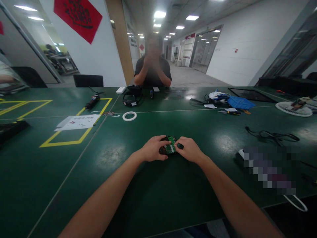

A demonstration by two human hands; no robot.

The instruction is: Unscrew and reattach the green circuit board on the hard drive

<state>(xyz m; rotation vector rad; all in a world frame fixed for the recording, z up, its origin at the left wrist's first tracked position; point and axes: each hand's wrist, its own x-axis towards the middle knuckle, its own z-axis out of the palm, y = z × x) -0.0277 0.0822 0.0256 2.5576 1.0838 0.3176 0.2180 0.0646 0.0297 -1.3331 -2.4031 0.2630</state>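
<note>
In the middle of the near table, a green circuit board (171,148) with dark parts at its left side rests on the green tabletop (158,195). My left hand (155,148) grips it from the left, thumb and fingers around its edges and one finger across the top. At the board's right edge, my right hand (189,149) is closed, pinching a small dark rounded piece (180,145). My fingers hide most of that piece, so its kind does not show. Whether it touches the board I cannot tell.
A white ring (129,116), a black headset (133,97) and a paper sheet (76,122) lie beyond my hands. At right are a black cable (274,135), a blue tray (240,102) and a blurred-out long object (268,168). A person (153,66) sits opposite.
</note>
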